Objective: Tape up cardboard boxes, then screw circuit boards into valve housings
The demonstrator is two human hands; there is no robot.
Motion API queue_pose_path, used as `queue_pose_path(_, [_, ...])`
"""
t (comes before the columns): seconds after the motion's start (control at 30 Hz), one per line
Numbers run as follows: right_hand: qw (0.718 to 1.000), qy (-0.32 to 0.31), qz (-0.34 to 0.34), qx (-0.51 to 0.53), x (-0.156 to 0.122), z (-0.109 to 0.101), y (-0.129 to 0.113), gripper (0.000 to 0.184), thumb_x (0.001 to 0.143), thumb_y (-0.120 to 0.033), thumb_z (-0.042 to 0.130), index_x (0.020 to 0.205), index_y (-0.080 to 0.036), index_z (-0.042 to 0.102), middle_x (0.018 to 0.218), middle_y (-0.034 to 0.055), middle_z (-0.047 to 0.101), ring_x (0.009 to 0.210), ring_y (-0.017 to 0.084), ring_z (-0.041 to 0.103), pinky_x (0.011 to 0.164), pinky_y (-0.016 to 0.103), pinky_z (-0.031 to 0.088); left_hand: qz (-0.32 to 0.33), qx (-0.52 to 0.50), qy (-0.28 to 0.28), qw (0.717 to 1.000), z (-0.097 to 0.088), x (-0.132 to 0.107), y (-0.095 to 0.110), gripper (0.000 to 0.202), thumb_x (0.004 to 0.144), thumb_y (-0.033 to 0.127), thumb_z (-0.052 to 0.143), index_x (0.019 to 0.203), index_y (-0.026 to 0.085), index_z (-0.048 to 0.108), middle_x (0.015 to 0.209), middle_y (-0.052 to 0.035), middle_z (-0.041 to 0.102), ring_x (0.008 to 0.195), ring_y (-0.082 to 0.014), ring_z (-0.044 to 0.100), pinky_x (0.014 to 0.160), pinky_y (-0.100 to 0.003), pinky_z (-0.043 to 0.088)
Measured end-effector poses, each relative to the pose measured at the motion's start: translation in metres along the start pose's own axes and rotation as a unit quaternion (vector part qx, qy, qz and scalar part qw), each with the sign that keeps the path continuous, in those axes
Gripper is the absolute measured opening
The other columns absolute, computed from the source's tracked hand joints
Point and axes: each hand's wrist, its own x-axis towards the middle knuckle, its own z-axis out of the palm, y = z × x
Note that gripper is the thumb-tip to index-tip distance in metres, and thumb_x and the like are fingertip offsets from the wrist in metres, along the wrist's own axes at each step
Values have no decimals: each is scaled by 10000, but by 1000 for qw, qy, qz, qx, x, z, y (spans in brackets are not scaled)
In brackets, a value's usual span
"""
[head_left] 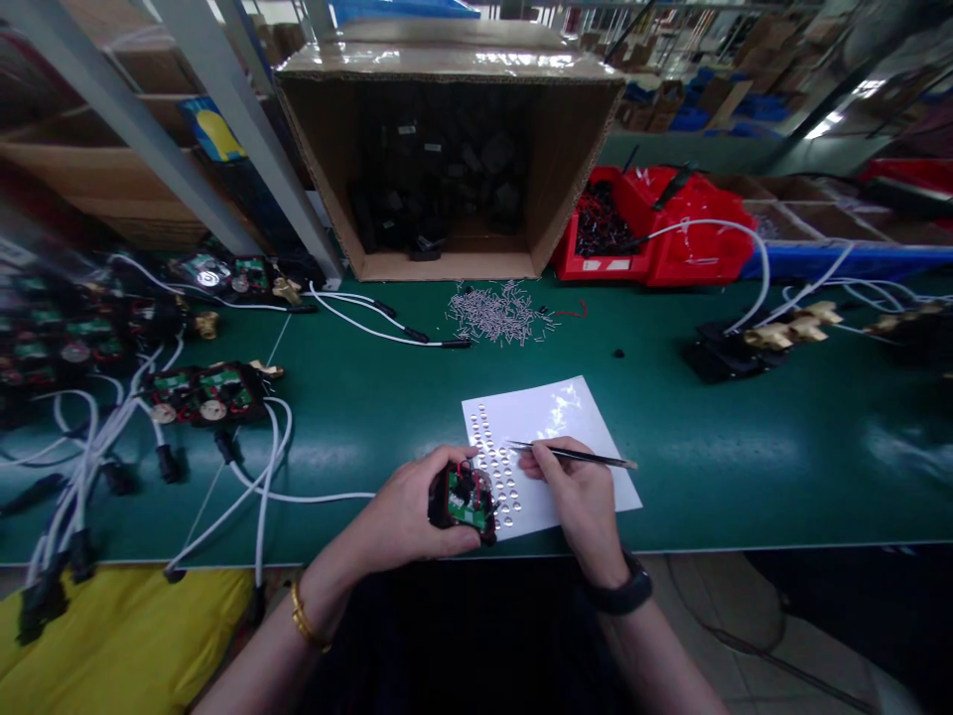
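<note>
My left hand is closed around a small black housing with a green circuit board and red and black wires inside. Between the fingers and thumb of my right hand are slim dark tweezers, their tips pointing left. Beneath both hands lies a white sheet with rows of small, shiny round dots along its left side. The tweezer tips hover over or touch the sheet near those dots; I cannot tell whether they hold one.
A heap of small metal pins lies behind the sheet. Beyond stands an open cardboard box of black parts, beside red bins. Housings with circuit boards and white cables spread leftward; brass-fitted units sit right.
</note>
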Motion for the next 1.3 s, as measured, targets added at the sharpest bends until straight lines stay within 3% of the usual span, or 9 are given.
queue_pose_path(0.27, [999, -30, -17, -13, -1, -4, 2, 231, 792, -372, 597, 781, -143, 623, 713, 56, 670, 661, 169, 640, 647, 289, 525, 3, 5, 11, 1000, 2, -2, -1, 665, 600, 353, 704, 1198, 229, 442, 1168, -63, 536, 1005, -250, 519, 887, -412, 410])
queue_pose_path(0.53, [999, -48, -8, 1, 1, -4, 3, 278, 778, -412, 609, 860, -148, 578, 748, 73, 678, 689, 193, 651, 666, 321, 532, 12, -21, 10, 1000, 3, -3, -3, 648, 607, 317, 710, 1187, 226, 436, 1158, -54, 538, 1009, -234, 523, 894, -397, 416])
queue_pose_path(0.6, [999, -36, -4, 20, -1, -2, 3, 280, 767, -406, 629, 871, -159, 547, 748, 67, 679, 693, 192, 654, 664, 321, 534, 46, -41, 40, 997, 3, -4, -5, 622, 606, 335, 723, 1153, 223, 450, 1210, -70, 496, 1075, -245, 492, 934, -405, 399])
queue_pose_path(0.77, [991, -11, 5, 136, -6, -7, 0, 266, 699, -343, 720, 811, -151, 574, 741, 77, 694, 704, 215, 669, 639, 322, 552, 86, -35, 208, 974, 6, -4, -15, 688, 586, 352, 781, 1170, 243, 435, 1305, -82, 374, 1242, -269, 339, 1057, -422, 275])
queue_pose_path(0.9, [950, -38, 80, 298, -9, -6, -16, 255, 683, -340, 735, 825, -172, 604, 828, 83, 704, 822, 227, 663, 676, 309, 562, 84, -126, 229, 962, 12, 0, -22, 727, 644, 274, 755, 1240, 247, 340, 1293, -82, 405, 1198, -244, 416, 1057, -406, 296])
queue_pose_path(1.03, [915, -110, 124, 367, -16, 17, -40, 204, 687, -333, 729, 757, -188, 604, 778, 55, 701, 801, 187, 658, 738, 306, 544, 108, -186, 263, 940, 21, 0, -27, 840, 647, 236, 751, 1297, 238, 218, 1314, -111, 384, 1211, -243, 406, 1034, -403, 335])
queue_pose_path(1.17, [919, -109, 98, 367, -24, 39, -52, 199, 665, -301, 747, 724, -183, 598, 792, 41, 699, 750, 161, 647, 733, 274, 522, 137, -163, 295, 932, 26, -4, -33, 655, 666, 266, 739, 1195, 226, 354, 1292, -101, 411, 1211, -242, 413, 1040, -407, 330])
queue_pose_path(1.3, [936, -80, 78, 334, -29, 45, -53, 217, 644, -320, 757, 733, -185, 612, 829, 48, 697, 796, 192, 641, 761, 313, 506, 149, -106, 299, 936, 25, -6, -37, 589, 695, 314, 714, 1207, 228, 435, 1314, -106, 416, 1261, -274, 352, 1067, -463, 284])
